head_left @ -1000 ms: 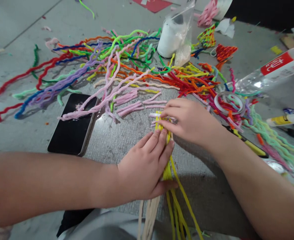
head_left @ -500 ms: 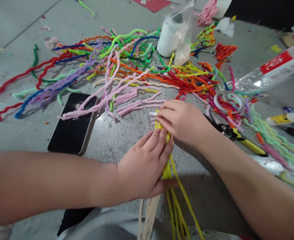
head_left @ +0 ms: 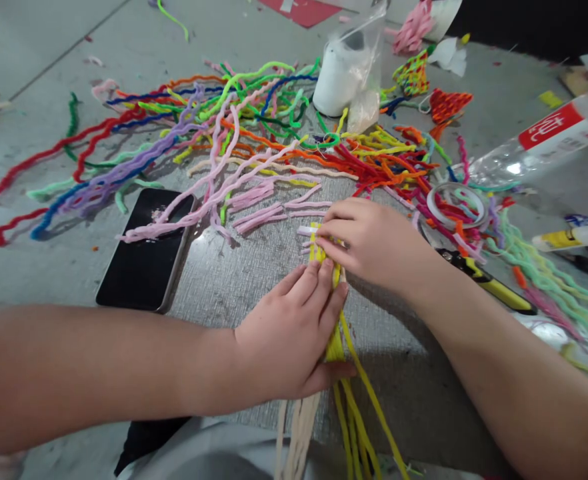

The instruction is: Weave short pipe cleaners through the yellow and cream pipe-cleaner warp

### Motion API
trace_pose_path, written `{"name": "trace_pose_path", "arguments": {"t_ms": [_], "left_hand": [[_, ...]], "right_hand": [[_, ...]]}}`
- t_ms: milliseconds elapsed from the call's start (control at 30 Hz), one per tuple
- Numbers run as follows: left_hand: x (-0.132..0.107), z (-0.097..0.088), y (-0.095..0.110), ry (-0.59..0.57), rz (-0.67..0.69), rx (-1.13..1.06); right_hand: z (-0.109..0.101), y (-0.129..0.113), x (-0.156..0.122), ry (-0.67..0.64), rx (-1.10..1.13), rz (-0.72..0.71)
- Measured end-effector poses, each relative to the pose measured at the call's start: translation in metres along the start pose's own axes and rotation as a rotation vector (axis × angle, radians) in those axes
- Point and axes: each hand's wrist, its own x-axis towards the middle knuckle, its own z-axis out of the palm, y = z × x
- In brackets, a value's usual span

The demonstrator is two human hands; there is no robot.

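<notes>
My left hand (head_left: 289,333) lies flat, fingers together, pressing a bundle of yellow pipe cleaners (head_left: 347,393) onto the grey mat (head_left: 224,280). Cream pipe cleaners (head_left: 297,427) hang off the near edge beside the yellow ones. My right hand (head_left: 369,243) rests just beyond, fingers curled down onto the far end of the yellow bundle, where short pink pieces (head_left: 307,231) cross it. What its fingertips pinch is hidden.
A black phone (head_left: 147,250) lies left of the hands. Behind them spreads a tangle of coloured pipe cleaners (head_left: 234,133), with a white roll in a plastic bag (head_left: 344,73). To the right lie a tape ring (head_left: 457,203), a yellow-handled tool (head_left: 489,287), a clear bottle (head_left: 549,137) and a glue tube (head_left: 574,237).
My right hand has shifted slightly along the top of the yellow bundle. My left hand stays pressed in place.
</notes>
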Motion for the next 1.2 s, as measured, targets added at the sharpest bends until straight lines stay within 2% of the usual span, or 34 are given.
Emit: {"name": "trace_pose_path", "arguments": {"t_ms": [400,633,733,833,867,933,1033,1200], "left_hand": [[-0.001,0.000,0.001,-0.015,0.000,-0.003],[0.000,-0.001,0.000,-0.044,0.000,-0.019],[-0.001,-0.002,0.000,-0.040,0.002,-0.016],[-0.003,0.000,-0.001,0.005,0.005,-0.011],[-0.004,0.000,-0.001,0.025,0.005,-0.013],[-0.005,0.002,-0.002,0.061,0.003,-0.021],[-0.005,0.003,-0.004,0.077,0.010,-0.038],[-0.005,0.001,-0.004,0.030,0.019,-0.033]], "right_hand": [[0.005,-0.005,0.001,0.080,0.097,0.037],[0.013,-0.006,0.004,0.112,0.079,0.030],[0.001,0.000,0.001,0.134,0.133,0.026],[-0.018,0.008,-0.006,0.206,0.134,0.083],[-0.023,0.011,-0.009,0.195,0.121,0.086],[-0.030,0.016,-0.014,0.093,0.087,0.071],[-0.028,0.020,-0.017,-0.054,0.079,0.069],[-0.018,0.020,-0.018,-0.080,0.099,0.078]]}}
